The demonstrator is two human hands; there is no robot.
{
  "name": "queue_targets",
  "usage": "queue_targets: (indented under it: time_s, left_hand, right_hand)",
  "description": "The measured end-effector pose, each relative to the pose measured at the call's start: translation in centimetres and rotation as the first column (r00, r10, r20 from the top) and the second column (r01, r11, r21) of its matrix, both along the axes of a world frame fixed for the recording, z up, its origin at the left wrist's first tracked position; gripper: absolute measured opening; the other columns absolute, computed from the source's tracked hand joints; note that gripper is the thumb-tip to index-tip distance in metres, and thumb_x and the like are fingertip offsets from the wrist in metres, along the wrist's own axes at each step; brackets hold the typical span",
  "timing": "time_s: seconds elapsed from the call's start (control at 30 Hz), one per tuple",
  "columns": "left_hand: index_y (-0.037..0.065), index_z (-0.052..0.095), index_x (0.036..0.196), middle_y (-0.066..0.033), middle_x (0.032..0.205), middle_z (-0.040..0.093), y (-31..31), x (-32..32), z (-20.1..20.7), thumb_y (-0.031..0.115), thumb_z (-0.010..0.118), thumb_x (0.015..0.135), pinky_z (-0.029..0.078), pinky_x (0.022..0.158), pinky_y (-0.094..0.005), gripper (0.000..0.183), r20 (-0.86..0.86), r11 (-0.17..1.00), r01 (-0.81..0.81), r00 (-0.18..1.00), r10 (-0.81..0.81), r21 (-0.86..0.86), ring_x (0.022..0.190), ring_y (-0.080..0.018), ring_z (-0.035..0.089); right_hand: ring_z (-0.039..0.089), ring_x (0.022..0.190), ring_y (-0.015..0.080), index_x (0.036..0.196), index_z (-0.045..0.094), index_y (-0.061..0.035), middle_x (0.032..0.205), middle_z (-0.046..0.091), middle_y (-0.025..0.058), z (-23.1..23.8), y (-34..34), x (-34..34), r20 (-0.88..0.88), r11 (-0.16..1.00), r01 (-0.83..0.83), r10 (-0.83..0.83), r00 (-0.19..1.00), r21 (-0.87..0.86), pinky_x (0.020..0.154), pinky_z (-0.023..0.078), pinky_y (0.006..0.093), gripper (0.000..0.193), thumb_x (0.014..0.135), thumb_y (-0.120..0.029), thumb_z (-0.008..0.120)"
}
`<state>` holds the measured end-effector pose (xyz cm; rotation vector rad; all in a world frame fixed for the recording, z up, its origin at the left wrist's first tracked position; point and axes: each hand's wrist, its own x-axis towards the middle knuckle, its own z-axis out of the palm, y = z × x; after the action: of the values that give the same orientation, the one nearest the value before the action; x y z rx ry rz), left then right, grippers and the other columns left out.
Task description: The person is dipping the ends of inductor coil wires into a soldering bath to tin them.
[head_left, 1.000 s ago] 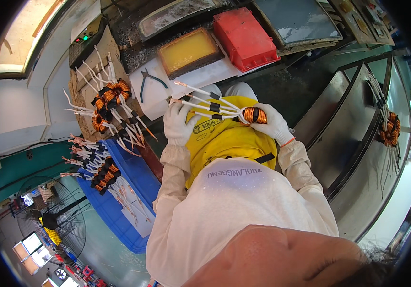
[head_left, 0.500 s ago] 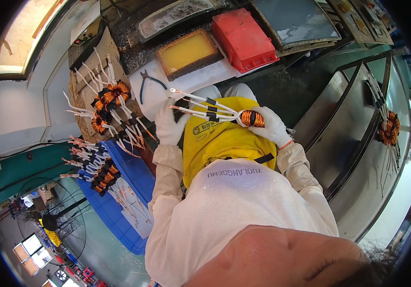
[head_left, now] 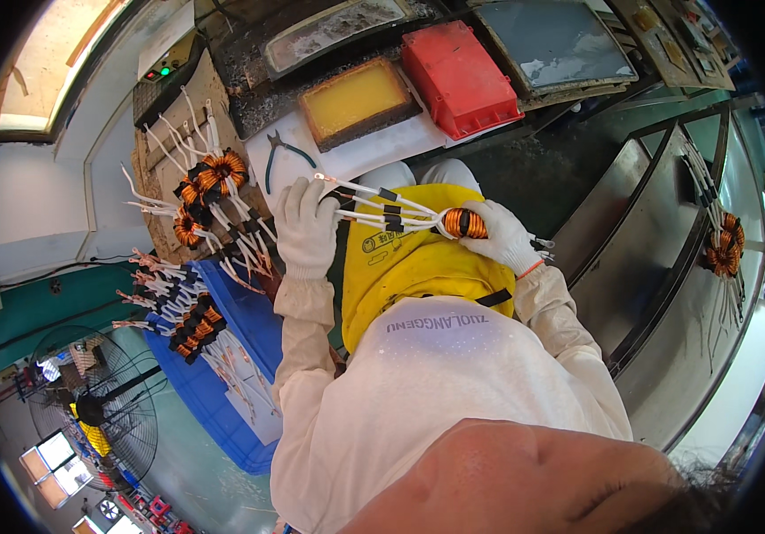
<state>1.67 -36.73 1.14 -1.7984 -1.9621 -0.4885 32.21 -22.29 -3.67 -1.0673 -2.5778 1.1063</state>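
Observation:
In my white-gloved right hand [head_left: 500, 236] is a toroidal coil [head_left: 465, 223] of orange-copper wire, closed in my fingers above a yellow apron [head_left: 391, 276]. Its white leads [head_left: 391, 209] run left, banded with black sleeves, and one ends in a ring lug [head_left: 321, 177]. My left hand [head_left: 306, 227], also gloved, has its fingers curled over the far ends of the leads, hiding some tips. Blue-handled cutting pliers [head_left: 286, 147] lie on the white sheet just beyond my left hand.
Several coils [head_left: 222, 169] sit on a board at left; more lie in a blue bin [head_left: 249, 436]. A yellow-filled tray [head_left: 356, 98], a red box [head_left: 460, 76] and a grey-surfaced pan [head_left: 556, 44] stand ahead. Further coils [head_left: 722, 249] rest on the metal tray at right. A fan [head_left: 93, 409] stands lower left.
My left hand has gone from spread fingers beside the lead ends to fingers closing over them. The coil has shifted slightly left, still in my right hand.

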Motion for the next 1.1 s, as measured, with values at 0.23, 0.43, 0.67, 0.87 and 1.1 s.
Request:
queue_targets:
  time_s: [0.23, 0.43, 0.67, 0.87, 1.1]
  left_hand:
    - [0.012, 0.064, 0.092, -0.0050, 0.118, 0.060, 0.6, 2.3, 3.4, 0.011, 0.075, 0.067, 0.048, 0.094, -0.0423, 0.027, 0.030, 0.999, -0.048, 0.998, 0.048, -0.002, 0.116, -0.0302, 0.054]
    - [0.006, 0.065, 0.098, -0.0083, 0.098, 0.066, -2.1, 1.9, 1.8, 0.008, 0.071, 0.081, 0.051, 0.077, -0.0320, 0.018, 0.884, 0.965, 0.067, 0.420, 0.203, -0.253, 0.089, -0.0239, 0.065]
    - [0.000, 0.058, 0.122, -0.0109, 0.111, 0.066, -1.1, 5.7, -4.7, 0.023, 0.060, 0.092, 0.048, 0.093, -0.0337, 0.037, 0.929, 0.826, 0.427, 0.135, 0.346, -0.369, 0.102, -0.0233, 0.063]
    - [0.006, 0.058, 0.124, -0.0037, 0.118, 0.062, 3.4, 10.9, -11.5, 0.025, 0.065, 0.092, 0.041, 0.103, -0.0374, 0.037, 0.579, 0.982, 0.187, -0.805, 0.132, 0.036, 0.117, -0.0181, 0.055]
    - [0.009, 0.060, 0.117, -0.0091, 0.115, 0.063, 4.5, 12.0, -13.1, 0.023, 0.062, 0.095, 0.040, 0.104, -0.0430, 0.026, 0.446, 0.985, 0.169, -0.881, 0.157, -0.013, 0.112, -0.0224, 0.056]
  right_hand:
    - [0.059, 0.096, 0.0337, 0.120, 0.057, -0.0110, 0.099, 0.058, 0.0141, 0.5, -0.4, -0.1, 0.043, 1.000, 0.009, -0.009, 0.999, -0.002, 0.085, 0.049, 0.0395, 0.056, 0.070, -0.023, 0.078]
    - [0.060, 0.096, 0.0346, 0.122, 0.057, -0.0086, 0.102, 0.059, 0.0151, -0.2, -0.2, 0.5, 0.006, 0.998, 0.055, -0.055, 0.998, -0.011, 0.086, 0.049, 0.0387, 0.058, 0.071, -0.024, 0.079]
    - [0.060, 0.101, 0.0350, 0.124, 0.055, -0.0076, 0.107, 0.060, 0.0158, 0.1, 0.2, 1.0, -0.015, 0.989, 0.109, -0.111, 0.994, -0.095, 0.090, 0.049, 0.0370, 0.061, 0.071, -0.025, 0.079]
    - [0.060, 0.099, 0.0346, 0.125, 0.055, -0.0085, 0.103, 0.059, 0.0156, 0.2, -0.1, 0.8, -0.012, 0.997, 0.066, -0.066, 0.998, -0.027, 0.088, 0.048, 0.0378, 0.060, 0.072, -0.024, 0.079]
    - [0.057, 0.109, 0.0361, 0.130, 0.052, -0.0111, 0.119, 0.057, 0.0162, -0.4, -0.9, 1.8, -0.091, 0.992, 0.075, -0.084, 0.992, -0.102, 0.096, 0.047, 0.0405, 0.063, 0.074, -0.018, 0.079]
